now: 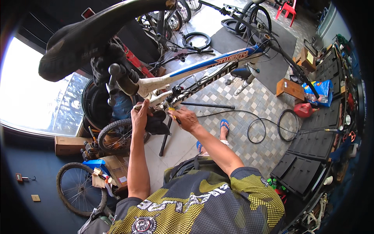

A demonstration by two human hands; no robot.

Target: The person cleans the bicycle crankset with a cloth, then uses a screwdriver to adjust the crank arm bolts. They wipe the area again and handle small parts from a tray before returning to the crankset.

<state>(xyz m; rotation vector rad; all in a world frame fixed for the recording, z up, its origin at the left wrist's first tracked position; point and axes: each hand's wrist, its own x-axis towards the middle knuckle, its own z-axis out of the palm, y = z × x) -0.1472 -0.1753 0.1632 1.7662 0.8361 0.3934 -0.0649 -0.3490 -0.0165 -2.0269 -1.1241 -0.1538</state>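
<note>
Black and long, a bicycle saddle (89,37) looms nearest me, across the upper left of my view. Just below it is a grey lever with knobbed ends (113,70), and beyond that a blue and white bicycle frame (206,64) slants up toward the right, in front of me. Both my hands are at its lower left end. My right hand (184,119) is curled tight around a yellow-handled tool (173,112), its far tip near the pale part of the frame. My left hand (141,113) is up against that pale part, fingers bent; I cannot tell whether they grip it. A dark cloth (159,124) hangs just beside the left hand, between it and the right.

Under my hands a black rod (164,144) runs down to the tiled floor (249,154), where my foot shows in a blue sandal (224,124). A black hose (249,130) loops off to the right, near a red jug (302,110) and a wooden box (290,89). Lower left, a bicycle wheel (60,187) leans by the dark blue wall (23,156).
</note>
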